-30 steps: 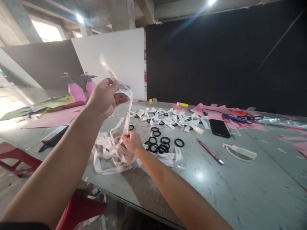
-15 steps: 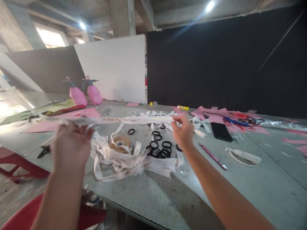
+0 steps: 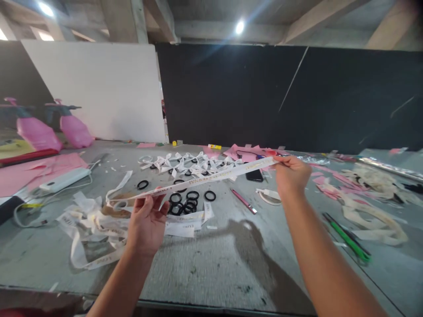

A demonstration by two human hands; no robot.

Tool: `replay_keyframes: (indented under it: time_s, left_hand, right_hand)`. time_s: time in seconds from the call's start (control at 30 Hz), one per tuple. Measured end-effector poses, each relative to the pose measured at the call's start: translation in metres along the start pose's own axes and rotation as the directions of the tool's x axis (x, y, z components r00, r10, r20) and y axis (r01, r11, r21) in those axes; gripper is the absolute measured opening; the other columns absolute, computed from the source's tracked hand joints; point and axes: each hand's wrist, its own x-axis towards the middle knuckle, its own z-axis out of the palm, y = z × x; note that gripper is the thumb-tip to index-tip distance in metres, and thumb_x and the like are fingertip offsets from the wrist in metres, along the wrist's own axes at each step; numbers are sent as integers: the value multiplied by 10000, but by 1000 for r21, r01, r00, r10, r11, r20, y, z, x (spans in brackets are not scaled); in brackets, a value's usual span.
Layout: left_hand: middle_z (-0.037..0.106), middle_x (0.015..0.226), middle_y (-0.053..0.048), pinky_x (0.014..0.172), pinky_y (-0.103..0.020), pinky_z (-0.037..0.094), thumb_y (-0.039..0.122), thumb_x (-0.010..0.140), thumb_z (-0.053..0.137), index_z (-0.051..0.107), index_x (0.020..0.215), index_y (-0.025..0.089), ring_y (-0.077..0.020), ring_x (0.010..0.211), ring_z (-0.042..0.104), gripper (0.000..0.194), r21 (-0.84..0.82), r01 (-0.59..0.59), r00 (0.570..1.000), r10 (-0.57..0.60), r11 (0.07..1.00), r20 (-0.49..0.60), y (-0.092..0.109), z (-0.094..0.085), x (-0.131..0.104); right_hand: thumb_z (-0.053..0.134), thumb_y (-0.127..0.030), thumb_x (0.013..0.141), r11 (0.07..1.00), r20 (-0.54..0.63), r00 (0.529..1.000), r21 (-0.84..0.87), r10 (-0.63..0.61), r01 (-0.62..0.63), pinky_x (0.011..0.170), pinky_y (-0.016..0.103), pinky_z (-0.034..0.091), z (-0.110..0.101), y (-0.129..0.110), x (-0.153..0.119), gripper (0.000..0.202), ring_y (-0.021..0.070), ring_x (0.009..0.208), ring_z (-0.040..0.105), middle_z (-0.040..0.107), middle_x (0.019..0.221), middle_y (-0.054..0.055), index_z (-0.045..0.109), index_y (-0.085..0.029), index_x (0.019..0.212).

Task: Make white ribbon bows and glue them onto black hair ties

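Observation:
A white ribbon (image 3: 211,177) with gold lettering is stretched above the table, rising toward the right. Its right end is pinched in my right hand (image 3: 292,174). My left hand (image 3: 148,222) grips the ribbon lower down at the left, between thumb and fingers. Beyond my left hand, a heap of loose printed ribbon (image 3: 95,224) lies around a brown-cored roll (image 3: 120,204), partly hidden. Several black rings (image 3: 188,202) sit just behind and right of my left hand. White ribbon bows (image 3: 198,164) are spread behind the held strip.
A pink pen-like tool (image 3: 243,201), a black phone (image 3: 254,175) and a white looped item (image 3: 269,196) lie midtable. Green-handled scissors (image 3: 348,240) and cream ribbon scraps (image 3: 373,215) are at right. At left are a white power strip (image 3: 66,179) and pink spray bottles (image 3: 75,130).
The view has turned right, so the table items appear farther left. My left hand has come nearer the rings and heap, and the held ribbon now slants upward to the right.

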Motion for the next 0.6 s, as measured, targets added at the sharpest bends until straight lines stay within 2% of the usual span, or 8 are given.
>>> replay_keyframes:
  time_s: [0.07,0.13,0.17,0.23,0.3,0.43,0.5,0.6]
  left_hand:
    - [748,810,34,672,-234,577,117,795,682,608,758,219,-118,783,698,132,13,-41,999,41,999,8,3,9,8]
    - [724,756,41,726,-246,576,118,796,678,583,730,208,-111,758,691,146,41,-96,995,95,995,38,9,25,19]
    - [707,730,44,749,-254,575,121,804,670,568,721,202,-108,743,687,155,59,-129,990,125,990,69,13,35,24]
    - [668,685,48,765,-276,577,109,833,629,537,722,195,-105,693,674,168,88,-167,975,151,982,165,17,63,34]
    - [645,677,39,689,-280,575,136,860,606,521,755,198,-116,631,662,149,174,-165,956,114,971,271,18,95,41]
    - [620,670,17,608,-259,548,214,921,557,527,808,194,-120,576,639,119,304,-182,876,14,935,481,6,150,46]
    - [604,656,22,589,-231,532,205,931,537,524,805,194,-106,558,621,128,268,-169,855,6,949,519,-3,164,51]
    - [600,670,23,598,-191,521,170,932,519,529,784,188,-80,567,608,150,153,-111,865,20,982,501,-17,170,61]
  right_hand:
    - [668,-158,708,991,55,998,-123,-40,46,734,374,556,-5,-2,12,79,233,766,713,742,782,72,722,-161,766]
    - [717,-184,697,959,320,946,-252,-46,132,757,384,554,-9,-10,21,98,257,839,719,759,861,82,745,-183,792]
    - [768,-203,660,942,532,847,-271,-25,198,776,389,554,-10,-17,23,174,273,893,716,764,933,85,760,-204,834]
    - [864,-286,576,935,877,480,-167,-4,313,852,407,544,-7,-37,19,534,310,1084,666,705,1206,88,736,-278,1094]
    - [828,-383,661,962,941,337,-83,-10,260,910,435,525,5,-60,4,670,315,1204,601,608,1364,95,623,-309,1294]
    - [695,-403,819,992,918,375,121,-126,36,848,410,535,43,-100,-34,336,237,991,681,721,1133,81,704,-246,1116]
    - [651,-350,855,992,921,379,117,-89,-52,697,339,527,57,-108,-45,176,183,746,664,726,804,44,740,-205,899]
    - [699,-347,817,977,896,442,117,-28,-177,608,276,473,63,-110,-50,189,135,675,594,698,838,25,724,-209,943]
